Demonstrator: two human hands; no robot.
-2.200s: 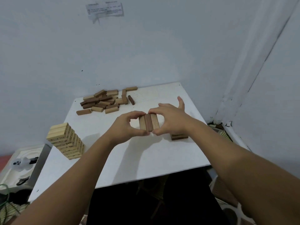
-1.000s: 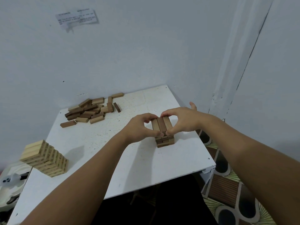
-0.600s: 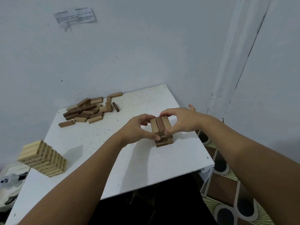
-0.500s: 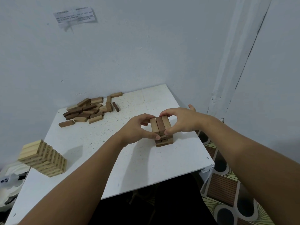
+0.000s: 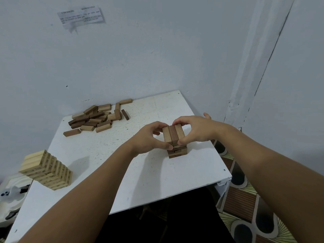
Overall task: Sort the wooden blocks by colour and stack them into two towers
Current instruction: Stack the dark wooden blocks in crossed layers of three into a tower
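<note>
Fingers of both hands clamp the three-block layer, now lowered onto dark tower; release next.

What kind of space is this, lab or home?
Probably a home room corner, not a lab: a small white table pushed against scuffed painted walls, patterned floor tiles, and a paper note stuck on the wall.

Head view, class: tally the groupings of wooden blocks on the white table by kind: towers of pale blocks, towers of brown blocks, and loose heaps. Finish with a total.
Pale tower: 1
Brown tower: 1
Loose heap: 1
Total: 3
</note>
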